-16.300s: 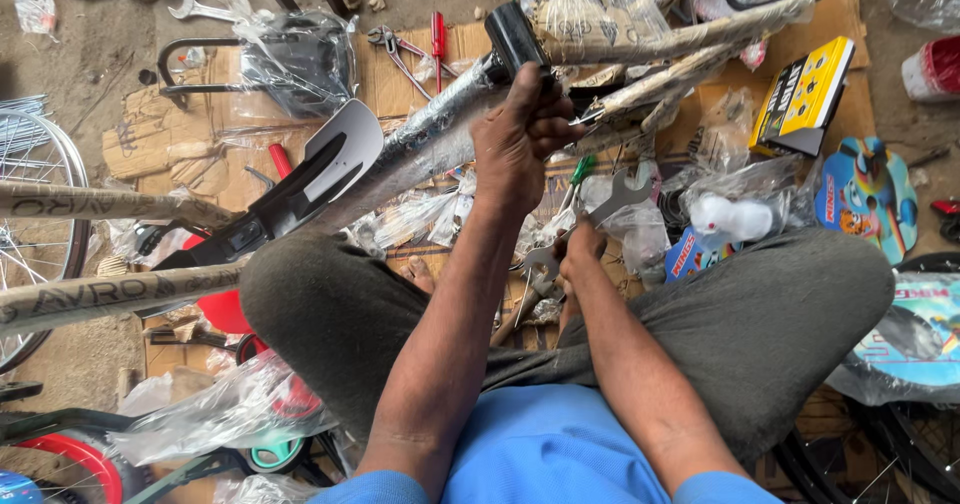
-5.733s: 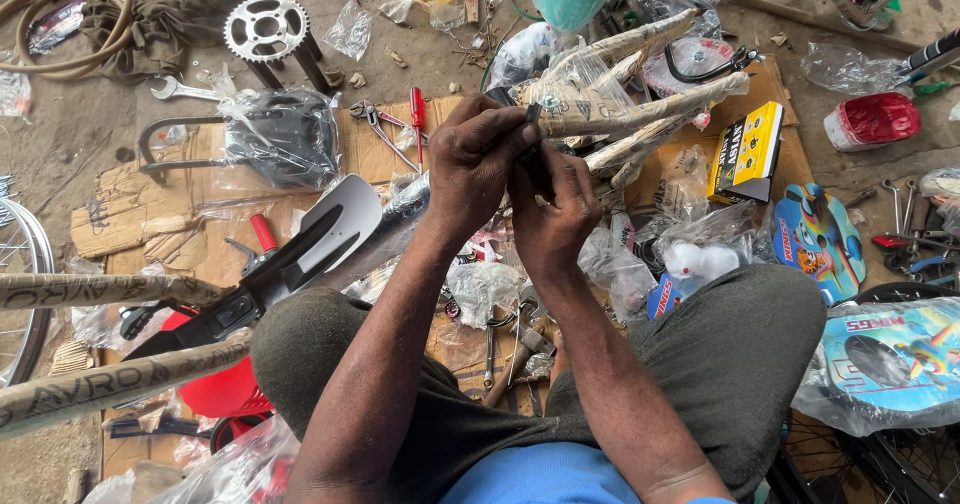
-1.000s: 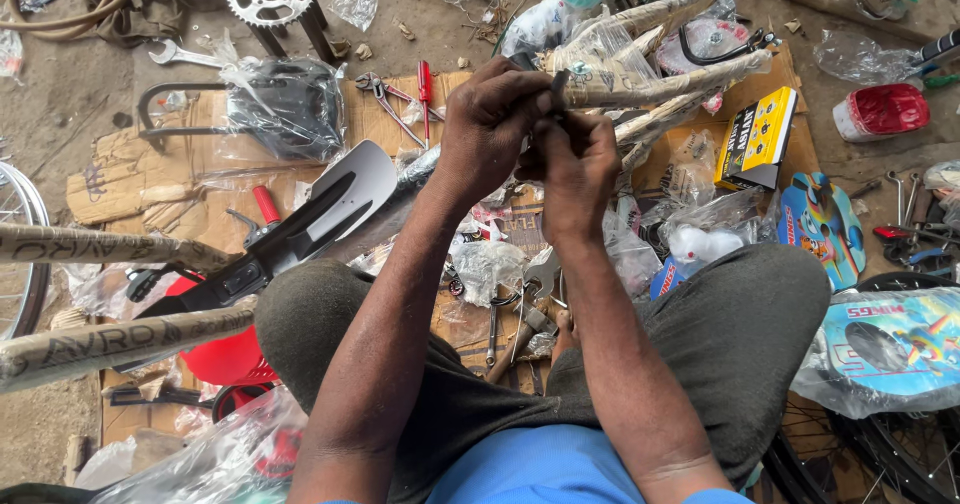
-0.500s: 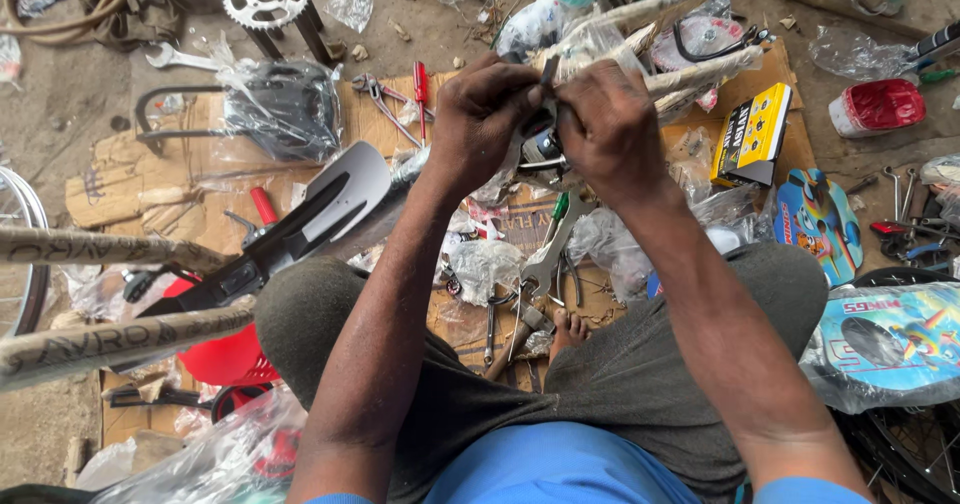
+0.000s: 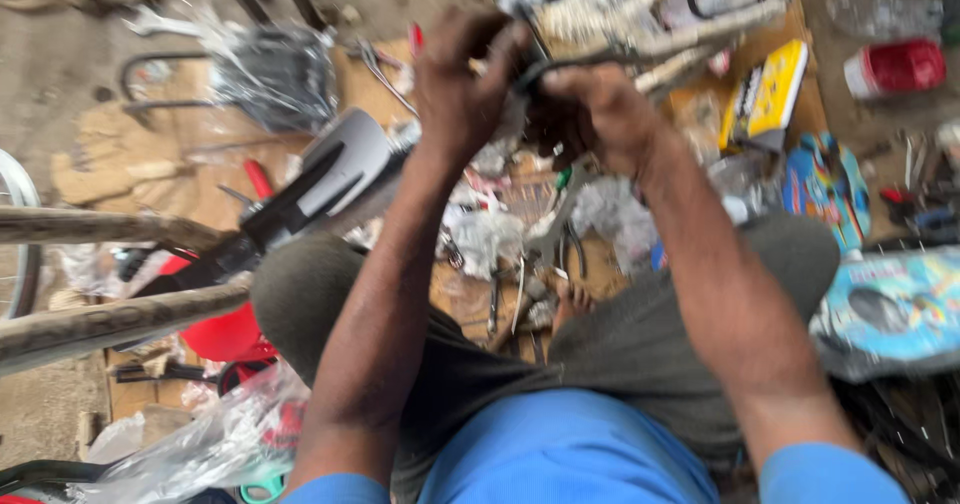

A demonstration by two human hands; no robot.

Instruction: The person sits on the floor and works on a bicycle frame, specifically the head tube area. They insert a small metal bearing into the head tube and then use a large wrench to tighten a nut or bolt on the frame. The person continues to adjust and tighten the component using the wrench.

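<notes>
The left hand point(image 5: 462, 89) is seen raised over the lap, fingers curled shut around a dark part at the head of a paper-wrapped bicycle frame point(image 5: 640, 24). The right hand point(image 5: 600, 114) is held just beside it, touching or nearly so, its fingers closed on a thin dark cable point(image 5: 570, 61) that arcs between the two hands. Motion blur is noted; the exact contact of the fingertips cannot be told.

The frame is found propped across the knees, its wrapped tubes fanning toward the upper right. The cable is judged light and springy, likely to slip or whip if pinched loosely, so a hold close to its end is judged best. The frame is judged stiff and fairly heavy; its wrapping looks loose and slippery, so a grip on the bare metal at the head is judged safer.

Further out, a grey and black mudguard point(image 5: 335, 169) is seen left of the left forearm. A yellow box point(image 5: 765, 94) lies beyond the right wrist, a red-capped container point(image 5: 895, 67) at the far right. Small tools and plastic bags point(image 5: 480, 234) are scattered on cardboard point(image 5: 120, 174) between the knees.
</notes>
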